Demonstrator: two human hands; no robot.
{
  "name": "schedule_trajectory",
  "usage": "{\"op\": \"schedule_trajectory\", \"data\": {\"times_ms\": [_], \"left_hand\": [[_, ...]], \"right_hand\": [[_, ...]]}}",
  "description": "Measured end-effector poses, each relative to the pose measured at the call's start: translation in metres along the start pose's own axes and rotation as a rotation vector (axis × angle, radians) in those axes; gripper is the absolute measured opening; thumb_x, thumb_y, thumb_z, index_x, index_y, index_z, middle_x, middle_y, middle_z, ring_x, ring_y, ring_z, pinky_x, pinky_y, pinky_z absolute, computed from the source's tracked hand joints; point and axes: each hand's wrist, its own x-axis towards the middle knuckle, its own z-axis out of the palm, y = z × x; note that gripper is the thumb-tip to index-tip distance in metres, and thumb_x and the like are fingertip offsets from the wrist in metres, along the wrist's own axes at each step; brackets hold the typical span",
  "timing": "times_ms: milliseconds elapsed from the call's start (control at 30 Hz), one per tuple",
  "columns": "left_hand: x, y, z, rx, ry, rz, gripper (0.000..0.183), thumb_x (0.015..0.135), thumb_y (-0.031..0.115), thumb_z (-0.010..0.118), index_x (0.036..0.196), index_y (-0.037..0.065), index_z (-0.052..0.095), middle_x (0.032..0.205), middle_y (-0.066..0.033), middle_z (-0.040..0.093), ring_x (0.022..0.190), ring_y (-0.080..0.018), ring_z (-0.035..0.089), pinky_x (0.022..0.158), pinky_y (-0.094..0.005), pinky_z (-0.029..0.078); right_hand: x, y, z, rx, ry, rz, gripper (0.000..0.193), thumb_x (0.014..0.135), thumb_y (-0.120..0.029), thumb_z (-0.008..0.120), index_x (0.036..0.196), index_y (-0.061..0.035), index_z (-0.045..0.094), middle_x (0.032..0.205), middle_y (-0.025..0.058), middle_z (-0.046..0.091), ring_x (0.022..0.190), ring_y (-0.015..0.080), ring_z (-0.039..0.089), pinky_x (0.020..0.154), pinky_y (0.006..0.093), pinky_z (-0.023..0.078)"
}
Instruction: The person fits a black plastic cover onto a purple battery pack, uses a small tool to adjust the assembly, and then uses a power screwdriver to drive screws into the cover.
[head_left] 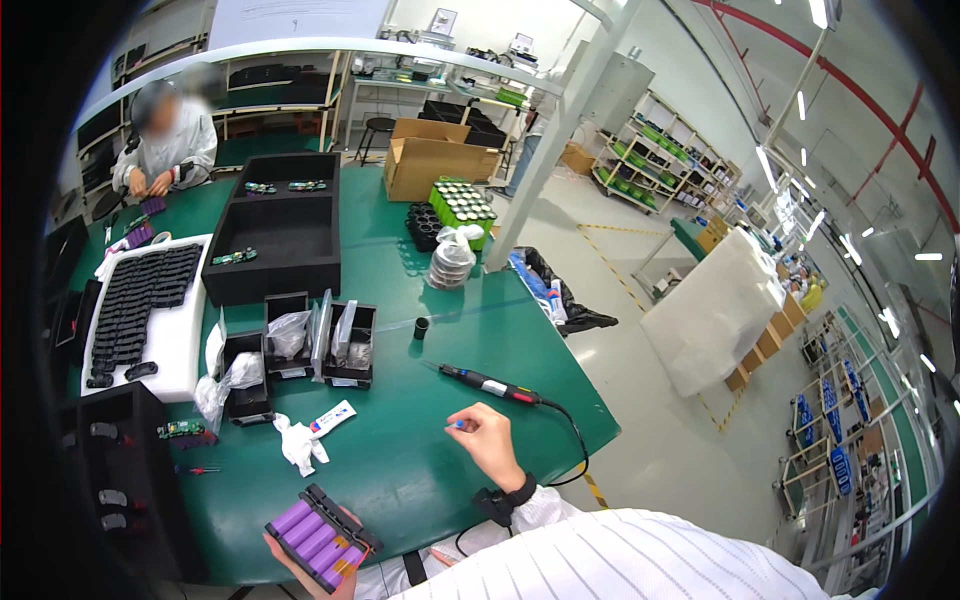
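My left grip (290,567) held the pack (316,537) at the frame's lower left, my right grip (485,440) pinched a blue bit (460,424) below centre, and I judged steadying the pack would serve best.

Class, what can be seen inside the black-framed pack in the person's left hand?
The pack shows purple cells side by side, with yellow-orange patches. Whatever is on its underside, toward the left hand, cannot be seen.

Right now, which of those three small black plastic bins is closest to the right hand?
The rightmost black plastic bin, with clear plastic bags inside: it's nearest the right hand; the middle bin and left bin sit farther left.
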Motion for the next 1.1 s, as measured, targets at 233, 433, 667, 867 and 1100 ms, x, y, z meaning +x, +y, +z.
{"op": "schedule_trajectory", "data": {"times_ms": [233,433,667,867,1100], "left_hand": [[-0.016,-0.022,-0.083,-1.155,-0.382,-0.694,0.082,0.084,0.068,0.043,0.141,0.011,0.032,0.124,-0.0161,0.050,0.101,-0.0348,0.058,0.082,-0.0560,0.051],[0.022,0.102,0.024,-1.222,-0.552,-0.654,0.103,0.081,0.084,0.021,0.140,0.000,0.034,0.122,-0.0272,0.049,0.103,-0.0407,0.057,0.083,-0.0572,0.050],[0.010,0.095,0.016,-1.356,-0.543,-0.711,0.116,0.072,0.092,0.023,0.142,-0.001,0.029,0.120,-0.0263,0.048,0.095,-0.0441,0.058,0.076,-0.0525,0.052],[0.009,0.098,0.026,-1.408,-0.556,-0.573,0.121,0.068,0.094,0.027,0.149,0.005,0.019,0.119,-0.0276,0.048,0.092,-0.0446,0.058,0.074,-0.0548,0.051],[0.008,0.118,0.033,-1.690,-0.383,-0.703,0.119,0.068,0.091,0.035,0.150,0.006,0.015,0.125,-0.0281,0.045,0.105,-0.0426,0.053,0.083,-0.0575,0.048]], "right_hand": [[-0.012,0.016,0.026,-0.046,-0.131,-0.015,0.012,0.081,-0.010,0.069,0.086,-0.0010,0.063,0.078,0.0156,0.063,0.069,0.0291,0.065,0.062,0.0371,0.051],[-0.014,-0.007,0.022,0.159,-0.106,0.127,0.010,0.087,-0.008,0.067,0.082,0.0008,0.064,0.066,0.0061,0.064,0.058,0.0109,0.062,0.055,0.0234,0.047],[-0.038,-0.118,-0.004,0.783,-0.360,-0.193,0.012,0.084,0.003,0.063,0.093,0.0035,0.055,0.080,0.0176,0.065,0.068,0.0211,0.064,0.063,0.0307,0.053],[-0.039,-0.143,0.001,0.794,-0.463,-0.402,0.022,0.077,0.008,0.069,0.096,0.0026,0.061,0.078,0.0135,0.067,0.064,0.0195,0.064,0.059,0.0299,0.048],[-0.035,-0.151,0.006,0.638,-0.420,-0.498,0.026,0.073,0.008,0.074,0.094,0.0017,0.061,0.076,0.0125,0.067,0.061,0.0222,0.063,0.057,0.0311,0.047]]}}
